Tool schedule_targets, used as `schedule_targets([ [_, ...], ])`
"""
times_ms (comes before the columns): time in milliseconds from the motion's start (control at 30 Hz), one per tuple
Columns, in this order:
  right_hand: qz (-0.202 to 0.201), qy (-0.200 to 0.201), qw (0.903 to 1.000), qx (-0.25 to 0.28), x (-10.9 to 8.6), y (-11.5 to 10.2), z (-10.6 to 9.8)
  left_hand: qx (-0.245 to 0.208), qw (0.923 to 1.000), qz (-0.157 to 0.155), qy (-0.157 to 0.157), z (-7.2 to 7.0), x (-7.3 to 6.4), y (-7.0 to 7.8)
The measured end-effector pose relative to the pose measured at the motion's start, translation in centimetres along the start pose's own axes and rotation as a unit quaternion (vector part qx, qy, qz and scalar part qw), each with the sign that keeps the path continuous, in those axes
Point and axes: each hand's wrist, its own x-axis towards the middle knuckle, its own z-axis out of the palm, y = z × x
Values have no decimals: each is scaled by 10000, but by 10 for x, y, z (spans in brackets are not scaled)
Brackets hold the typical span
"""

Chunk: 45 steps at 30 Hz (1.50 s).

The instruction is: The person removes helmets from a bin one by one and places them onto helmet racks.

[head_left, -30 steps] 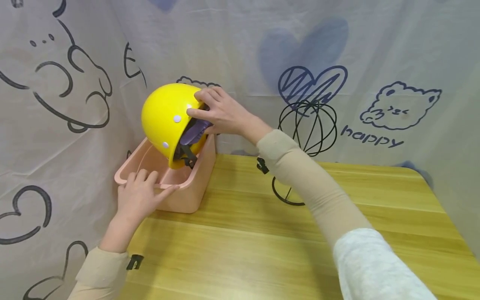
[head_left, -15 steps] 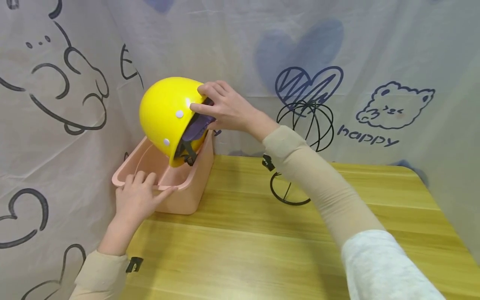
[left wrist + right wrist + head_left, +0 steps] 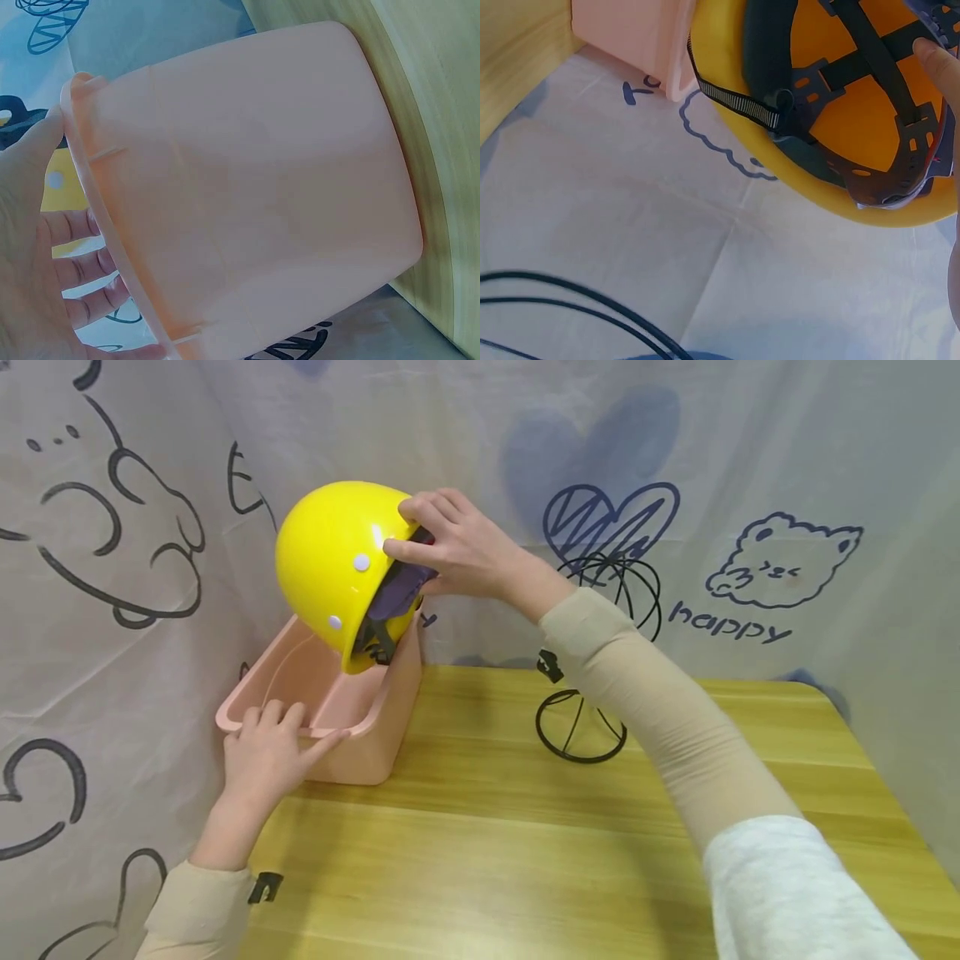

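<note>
A yellow hard hat (image 3: 337, 556) is tilted above the back of a pink plastic bin (image 3: 393, 747), its open underside turned to the right. My right hand (image 3: 457, 547) grips the hat by its brim, some fingers out of sight inside the shell. In the right wrist view, dark straps (image 3: 870, 64) cross the hat's orange-looking inside, with a fingertip on them. My left hand (image 3: 262, 756) holds the bin's near rim, fingers over the edge and thumb along it. From the left wrist, the bin's outer wall (image 3: 262, 172) fills most of the view.
Right of the bin, a black wire stand (image 3: 581, 760) with a round cage top stands on the wooden table (image 3: 487, 860), partly behind my right forearm. Drawn-on cloth (image 3: 480, 460) hangs behind the table and along its left side.
My right hand has lifted the hard hat a little higher over the bin. The left hand keeps its place on the rim. The whole view has shifted slightly.
</note>
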Motion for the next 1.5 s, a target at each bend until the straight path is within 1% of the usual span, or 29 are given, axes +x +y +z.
schedule_targets([
  [300, -66, 130, 9999, -80, 1, 9, -13, -77, 9999, -39, -126, 0, 0, 0],
  [433, -97, 66, 9998, -163, 1, 13, -20, -95, 9998, -40, -172, 1, 1, -1],
  [733, -126, -16, 9993, -344, -4, 19, -30, -108, 9998, -34, -160, 1, 2, -2],
  [933, -122, -73, 9991, -410, -12, 22, -34, -133, 9996, -58, -225, 1, 2, -1],
  [1233, -35, -67, 9995, -299, -29, 26, -40, -120, 9999, -48, -103, 2, 2, -1],
  [1500, -58, -23, 9988, -492, -44, 25, -43, -139, 9999, -57, -80, 1, 1, 0],
])
